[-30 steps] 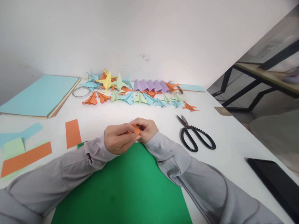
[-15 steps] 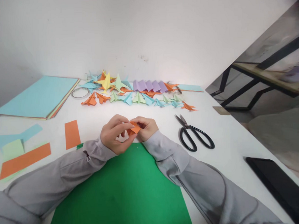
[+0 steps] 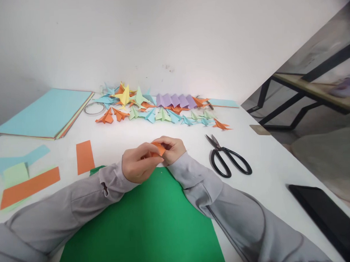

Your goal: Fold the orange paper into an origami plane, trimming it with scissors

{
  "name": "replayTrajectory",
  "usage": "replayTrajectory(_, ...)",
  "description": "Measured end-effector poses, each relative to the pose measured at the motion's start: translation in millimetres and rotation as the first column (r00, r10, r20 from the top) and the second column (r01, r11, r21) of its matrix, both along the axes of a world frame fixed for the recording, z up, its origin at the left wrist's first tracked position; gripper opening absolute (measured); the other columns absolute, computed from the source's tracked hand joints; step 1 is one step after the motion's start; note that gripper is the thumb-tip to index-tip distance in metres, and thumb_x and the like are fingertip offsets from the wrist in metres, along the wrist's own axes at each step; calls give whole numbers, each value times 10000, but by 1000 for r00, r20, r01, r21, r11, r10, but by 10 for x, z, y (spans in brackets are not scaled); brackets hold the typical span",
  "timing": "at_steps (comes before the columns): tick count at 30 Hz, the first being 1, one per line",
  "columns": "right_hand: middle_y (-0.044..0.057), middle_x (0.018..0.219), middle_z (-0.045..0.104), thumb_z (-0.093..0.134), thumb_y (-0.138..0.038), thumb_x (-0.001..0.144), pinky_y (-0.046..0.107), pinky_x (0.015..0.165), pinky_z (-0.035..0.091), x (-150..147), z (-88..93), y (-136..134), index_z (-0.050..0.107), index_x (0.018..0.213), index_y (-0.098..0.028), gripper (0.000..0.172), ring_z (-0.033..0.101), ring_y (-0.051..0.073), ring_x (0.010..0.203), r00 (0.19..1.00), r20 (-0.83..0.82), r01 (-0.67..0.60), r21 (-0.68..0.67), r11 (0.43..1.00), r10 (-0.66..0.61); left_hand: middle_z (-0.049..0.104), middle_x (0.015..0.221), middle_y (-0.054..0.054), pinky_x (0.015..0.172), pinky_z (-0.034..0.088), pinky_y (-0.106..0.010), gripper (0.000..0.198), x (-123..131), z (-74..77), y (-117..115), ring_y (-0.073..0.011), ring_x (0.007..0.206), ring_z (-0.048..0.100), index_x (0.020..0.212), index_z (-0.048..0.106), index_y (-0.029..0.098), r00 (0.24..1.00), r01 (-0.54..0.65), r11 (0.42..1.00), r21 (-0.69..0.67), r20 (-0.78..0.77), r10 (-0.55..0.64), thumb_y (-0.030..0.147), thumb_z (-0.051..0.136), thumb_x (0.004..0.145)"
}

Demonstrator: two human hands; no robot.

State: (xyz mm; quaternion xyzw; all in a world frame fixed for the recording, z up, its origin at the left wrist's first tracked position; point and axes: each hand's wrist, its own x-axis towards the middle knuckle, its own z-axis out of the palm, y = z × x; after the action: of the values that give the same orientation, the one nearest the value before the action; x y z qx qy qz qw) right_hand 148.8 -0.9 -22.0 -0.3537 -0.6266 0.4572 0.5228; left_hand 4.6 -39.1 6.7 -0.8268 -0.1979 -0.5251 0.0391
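Observation:
Between my two hands is a small folded piece of orange paper [image 3: 159,148], partly covered by the fingers. My left hand [image 3: 139,163] pinches it from the left, thumb and fingers closed on it. From the other side my right hand [image 3: 172,148] grips the paper's right end with its fingers curled; some fingertips are hidden. Both hands are just above the far edge of a green sheet [image 3: 150,224] on the white table. An uncut-looking orange paper strip [image 3: 85,157] lies left of my left hand. Black-handled scissors [image 3: 222,156], blades slightly apart, rest right of my right hand.
Folded paper figures in several colours [image 3: 162,115] line the wall, with a purple pleated paper [image 3: 176,101] among them. A stack of coloured sheets [image 3: 46,113] and a tape ring [image 3: 94,108] are at back left. Paper pieces [image 3: 29,187] lie left; a black tablet-like device [image 3: 323,217] lies right.
My left hand has shifted slightly right and turned, its fingers closing more over the orange paper. Less of the paper shows now. My right hand stays nearly in place.

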Motion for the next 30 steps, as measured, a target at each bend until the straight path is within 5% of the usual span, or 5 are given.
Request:
replayTrajectory(5, 0, 590, 659, 734, -243, 546, 282, 540, 476, 4, 77, 9, 688, 652, -176, 134, 587, 135, 536, 993, -120, -9, -205, 979, -16, 530, 919, -44, 373, 387, -143, 291, -9, -37, 67, 9, 436, 426, 967, 589, 155, 968, -77, 949, -305, 205, 145, 115, 650, 686)
replayTrajectory(9, 3, 582, 659, 764, -250, 482, 288, 541, 461, 11, 123, -1, 696, 625, -167, 179, 577, 134, 532, 987, -162, -29, -327, 945, -26, 530, 783, -28, 343, 439, -159, 249, 2, -93, 145, -76, 516, 566, 958, 574, 124, 911, 137, 697, -704, 366, 191, 196, 592, 721)
replayTrajectory(17, -17, 526, 631, 752, -267, 499, 256, 512, 397, 28, 151, -20, 683, 612, -156, 174, 526, 103, 485, 996, -84, -40, -308, 950, 14, 539, 482, 38, 314, 417, -166, 155, 58, -7, 112, -70, 329, 505, 773, 602, 104, 857, 338, 386, -858, 450, 251, 232, 615, 686)
replayTrajectory(27, 18, 412, 544, 512, -687, 651, 234, 374, 338, 62, 147, 7, 606, 564, -143, 559, 467, 105, 364, 981, -166, -154, -349, 924, 101, 549, 434, 55, 305, 411, -164, 193, 54, 70, 128, -84, 325, 520, 708, 541, 139, 820, 367, 329, -870, 469, 328, 280, 662, 656)
replayTrajectory(30, 5, 434, 554, 600, -631, 613, 219, 347, 318, 48, 138, 22, 606, 614, -153, 478, 471, 102, 367, 973, -222, -134, -356, 925, 56, 546, 458, 59, 299, 404, -164, 202, 48, 92, 137, -88, 335, 532, 712, 522, 147, 798, 349, 336, -875, 465, 383, 288, 656, 656)
